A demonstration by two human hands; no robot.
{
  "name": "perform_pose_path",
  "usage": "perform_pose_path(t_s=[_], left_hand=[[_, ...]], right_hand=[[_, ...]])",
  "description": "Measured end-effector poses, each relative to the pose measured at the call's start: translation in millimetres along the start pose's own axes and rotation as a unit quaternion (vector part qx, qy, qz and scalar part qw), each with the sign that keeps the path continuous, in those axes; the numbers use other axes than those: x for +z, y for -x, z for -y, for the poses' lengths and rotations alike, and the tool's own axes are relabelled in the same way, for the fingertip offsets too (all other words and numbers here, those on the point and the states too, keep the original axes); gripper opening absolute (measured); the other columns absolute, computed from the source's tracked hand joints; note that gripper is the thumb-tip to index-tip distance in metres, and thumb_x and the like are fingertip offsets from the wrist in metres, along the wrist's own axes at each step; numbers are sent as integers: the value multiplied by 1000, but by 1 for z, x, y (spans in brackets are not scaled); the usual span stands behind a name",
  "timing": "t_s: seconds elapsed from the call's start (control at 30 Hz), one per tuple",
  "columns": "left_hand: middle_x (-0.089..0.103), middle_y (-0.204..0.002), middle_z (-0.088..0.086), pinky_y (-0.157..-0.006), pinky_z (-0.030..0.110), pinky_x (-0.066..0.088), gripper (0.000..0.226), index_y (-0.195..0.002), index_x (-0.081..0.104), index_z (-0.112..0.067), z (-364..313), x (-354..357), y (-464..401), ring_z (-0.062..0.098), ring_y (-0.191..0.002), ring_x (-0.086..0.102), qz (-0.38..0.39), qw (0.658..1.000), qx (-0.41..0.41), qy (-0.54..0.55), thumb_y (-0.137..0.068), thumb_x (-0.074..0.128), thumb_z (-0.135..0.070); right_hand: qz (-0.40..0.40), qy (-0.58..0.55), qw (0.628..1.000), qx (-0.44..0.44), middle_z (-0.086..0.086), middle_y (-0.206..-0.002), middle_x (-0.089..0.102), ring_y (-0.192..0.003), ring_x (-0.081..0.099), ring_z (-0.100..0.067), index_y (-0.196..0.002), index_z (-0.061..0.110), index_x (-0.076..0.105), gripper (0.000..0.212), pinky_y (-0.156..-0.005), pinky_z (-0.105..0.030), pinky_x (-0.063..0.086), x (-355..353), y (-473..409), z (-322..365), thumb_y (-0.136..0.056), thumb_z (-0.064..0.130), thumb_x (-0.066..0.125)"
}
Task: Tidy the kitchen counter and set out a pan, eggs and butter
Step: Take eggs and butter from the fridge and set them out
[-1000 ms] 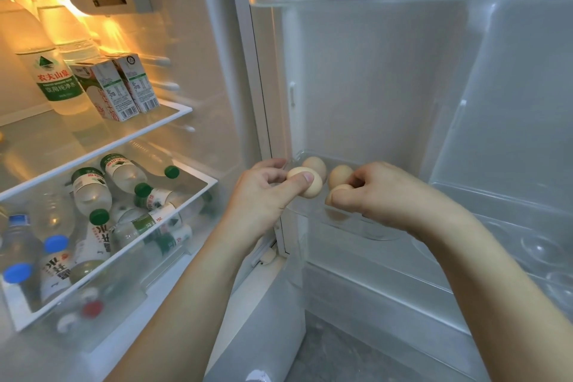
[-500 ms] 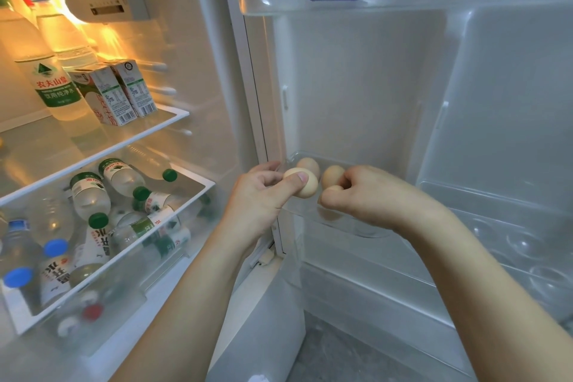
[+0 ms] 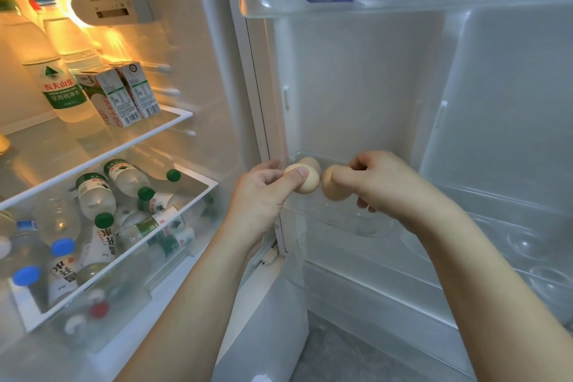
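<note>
Both hands are at the fridge door tray (image 3: 341, 220): left hand (image 3: 263, 192) pinches one egg (image 3: 305, 181), right hand (image 3: 381, 183) curls round another egg (image 3: 333, 186); a third egg (image 3: 311, 161) sits behind in the tray. Best lift them straight up, gently, without knocking the shells together. Bottles (image 3: 93, 195) and cartons (image 3: 121, 96) fill the shelves to the left, well apart.

The fridge stands open. Inside, at left, two milk cartons (image 3: 119, 93) stand on the upper shelf (image 3: 93, 146), right of a tall water bottle (image 3: 49, 71). Small water bottles (image 3: 124, 195) lie in the drawer (image 3: 130, 260) below. At right, over the door's clear tray (image 3: 335, 220), the left hand (image 3: 263, 195) holds one egg (image 3: 305, 181), the right hand (image 3: 381, 183) another (image 3: 333, 186); a third egg (image 3: 311, 162) sits behind.
</note>
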State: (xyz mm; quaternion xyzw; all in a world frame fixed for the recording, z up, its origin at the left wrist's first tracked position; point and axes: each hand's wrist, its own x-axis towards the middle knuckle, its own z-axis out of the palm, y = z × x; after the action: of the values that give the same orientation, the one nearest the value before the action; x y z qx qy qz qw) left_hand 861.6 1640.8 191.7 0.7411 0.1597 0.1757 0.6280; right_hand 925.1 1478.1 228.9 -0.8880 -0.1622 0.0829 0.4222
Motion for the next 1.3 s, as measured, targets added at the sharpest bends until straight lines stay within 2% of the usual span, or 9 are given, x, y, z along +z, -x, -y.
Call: perform_pose_path(t_s=[0.13, 0.2, 0.3, 0.37, 0.5, 0.63, 0.7, 0.97, 1.3], left_hand=[[39, -149, 0, -97, 25, 22, 23, -75, 78, -17, -9, -1, 2, 0, -138, 28, -50, 999, 20, 10, -84, 71, -36], [44, -145, 1, -98, 27, 24, 26, -73, 77, -15, -14, -4, 2, 2, -138, 30, -67, 997, 26, 35, -81, 72, -40], [69, -111, -11, -100, 29, 34, 22, -68, 76, -20, -23, -11, 4, -5, -116, 51, -84, 990, -1, 114, -83, 71, -36], [69, -80, -17, -88, 30, 40, 25, -66, 76, -23, -27, -18, 5, 2, -92, 59, -84, 986, -19, 144, -88, 66, -29], [71, -84, 7, -75, 29, 51, 10, -88, 69, -13, -32, -36, 12, 20, -86, 64, -73, 960, -50, 266, -91, 62, -19], [72, -92, 16, -72, 29, 58, 12, -98, 64, -7, -31, -59, 24, 24, -82, 70, -75, 936, -60, 339, -91, 62, -16], [72, -92, 17, -72, 29, 60, 11, -98, 63, -5, -29, -73, 31, 26, -82, 71, -93, 926, -67, 359, -91, 62, -13], [72, -90, 15, -86, 35, 57, 10, -99, 64, -3, -4, -131, 76, 26, -83, 71, -181, 914, -70, 356, -91, 61, -10], [71, -90, 11, -66, 25, 56, 15, -103, 65, -10, 21, -148, 157, 19, -73, 69, -319, 893, -79, 308, -93, 60, -20]], right_hand=[[-19, -145, 989, 8, -17, -82, 68, -56, 55, -16, -92, 3, 68, 32, -54, -30, 48, -6, -2, -3, -80, 32, 65], [-13, -225, 974, 14, -18, -83, 68, -56, 53, -18, -90, 3, 69, 24, -55, -31, 48, -8, 0, 1, -84, 25, 60], [-13, -366, 930, 29, -7, -72, 62, -52, 50, -19, -83, 9, 66, 19, -53, -30, 46, -10, 2, 10, -91, 21, 53], [-9, -440, 897, 44, -7, -72, 59, -50, 51, -17, -86, 9, 63, 20, -50, -26, 47, -11, 2, 16, -93, 24, 51], [32, -582, 809, 74, -11, -73, 59, -50, 55, -15, -95, 5, 59, 24, -48, -22, 51, -3, 3, 31, -92, 27, 51], [120, -671, 728, 74, -14, -78, 56, -53, 56, -15, -108, -4, 57, 34, -51, -20, 52, 19, 11, 51, -94, 27, 50], [149, -688, 706, 76, -14, -78, 57, -55, 57, -14, -109, -4, 56, 36, -51, -19, 52, 31, 15, 60, -94, 27, 49], [202, -655, 715, 135, -13, -78, 59, -52, 59, -16, -101, 2, 59, 39, -49, -18, 52, 99, 29, 87, -91, 39, 59], [316, -571, 743, 147, -6, -68, 60, -53, 49, -14, -97, 7, 61, 35, -46, -18, 47, 163, 63, 96, -91, 41, 60]])
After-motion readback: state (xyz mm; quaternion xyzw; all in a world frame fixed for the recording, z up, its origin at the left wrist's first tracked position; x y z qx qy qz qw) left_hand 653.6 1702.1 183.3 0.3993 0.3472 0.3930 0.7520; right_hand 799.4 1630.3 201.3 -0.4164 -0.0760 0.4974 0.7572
